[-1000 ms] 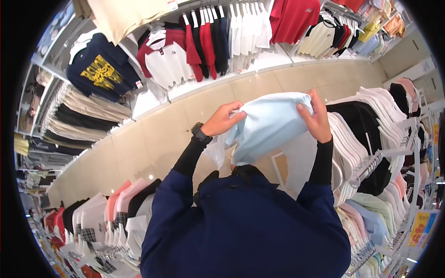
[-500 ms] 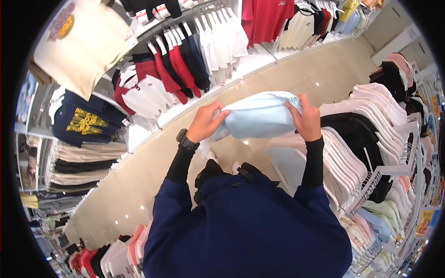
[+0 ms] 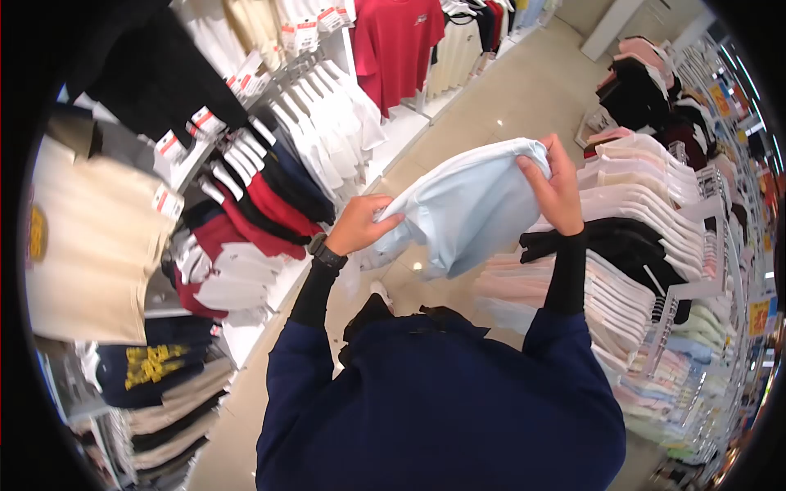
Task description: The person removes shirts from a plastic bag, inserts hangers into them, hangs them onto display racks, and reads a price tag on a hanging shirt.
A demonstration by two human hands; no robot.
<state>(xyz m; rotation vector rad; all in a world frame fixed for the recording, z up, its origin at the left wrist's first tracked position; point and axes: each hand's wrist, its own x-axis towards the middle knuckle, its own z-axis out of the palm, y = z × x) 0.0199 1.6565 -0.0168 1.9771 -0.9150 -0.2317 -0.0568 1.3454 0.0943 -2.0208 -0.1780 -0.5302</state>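
Note:
A light blue garment (image 3: 471, 209) is stretched between my two hands over the aisle; its exact kind cannot be made out. My left hand (image 3: 364, 225), with a dark watch on the wrist, pinches one end between thumb and fingers. Gripping the other end, higher up, is my right hand (image 3: 553, 184). The cloth slopes up from left to right, and its lower edge sags in folds. A whitish, see-through edge hangs beneath my left hand. To the right of my right hand, a black garment (image 3: 618, 250) hangs among white and pink ones.
On the left, a wall display carries red and black shirts (image 3: 262, 192), white shirts (image 3: 327, 114) and a large cream T-shirt (image 3: 94, 245). A rack rail (image 3: 696, 286) with pale garments borders the right side. The tiled floor (image 3: 479, 106) runs between them.
My view has turned, so the left display appears lower and nearer. My right hand has risen relative to the left, and the garment has gone from bunched and level to more opened and slanted.

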